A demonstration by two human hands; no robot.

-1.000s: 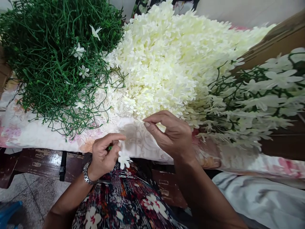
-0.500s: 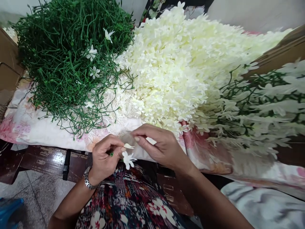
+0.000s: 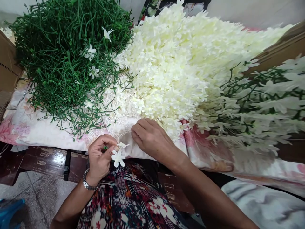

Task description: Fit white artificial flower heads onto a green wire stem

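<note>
My left hand [image 3: 101,154], with a metal watch on the wrist, is pinched round a green artificial flower stem [image 3: 105,148]. White artificial flowers [image 3: 118,158] stick out from its fingertips, one facing up towards me. My right hand [image 3: 151,136] is to the right, its fingers curled together at the near edge of a heap of thin white stamen threads [image 3: 126,103]. What its fingertips hold is hidden; fine pale threads show beside them. Behind my right hand rises a large pile of cream-white fabric blossoms [image 3: 171,70].
A tangled mound of green plastic stems [image 3: 71,57] fills the left, with a few white flowers on it. Finished-looking white flower sprays [image 3: 267,105] lie at the right by a cardboard box [image 3: 278,47]. Floral cloth [image 3: 54,133] covers the table. A blue stool [image 3: 10,213] stands lower left.
My left hand has shifted slightly left with the stem, and its flower has turned to face up. My right hand has rolled over, knuckles up, and moved a little away towards the stamen threads.
</note>
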